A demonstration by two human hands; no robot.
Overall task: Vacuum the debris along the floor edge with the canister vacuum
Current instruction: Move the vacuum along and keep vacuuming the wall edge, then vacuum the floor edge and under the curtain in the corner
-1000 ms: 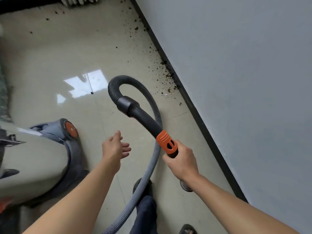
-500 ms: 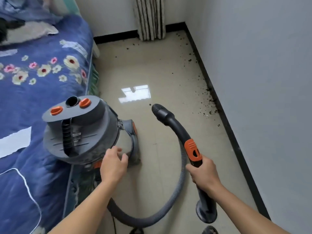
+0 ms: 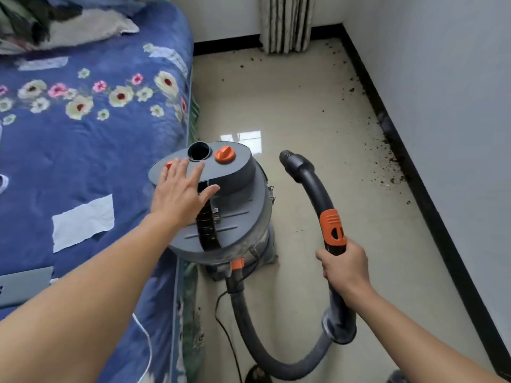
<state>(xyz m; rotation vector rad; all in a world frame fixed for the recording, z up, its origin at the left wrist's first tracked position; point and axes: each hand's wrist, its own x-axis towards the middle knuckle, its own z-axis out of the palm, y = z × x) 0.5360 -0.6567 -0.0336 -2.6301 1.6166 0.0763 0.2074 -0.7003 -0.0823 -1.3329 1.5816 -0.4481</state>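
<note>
The grey canister vacuum [image 3: 235, 217] stands upright on the floor beside the bed. Two orange knobs and a round black opening sit on its lid. My left hand [image 3: 179, 194] lies flat on that lid with fingers spread, fingertips at the left orange knob [image 3: 169, 165]. My right hand [image 3: 344, 268] grips the black wand handle [image 3: 312, 183] just below its orange slider, nozzle end pointing up and away. The grey hose [image 3: 265, 344] loops from the canister's base along the floor to the handle. Dark debris [image 3: 387, 164] lies scattered along the black baseboard on the right.
A bed with a blue floral quilt [image 3: 83, 128] fills the left side. A striped curtain [image 3: 286, 23] hangs at the far wall. A black power cord [image 3: 224, 327] trails on the beige tile. The grey wall [image 3: 456, 106] runs along the right.
My left hand rose from the canister's side onto its lid, reaching the orange knob. The view shifted closer over the canister. My right hand kept its grip on the wand handle.
</note>
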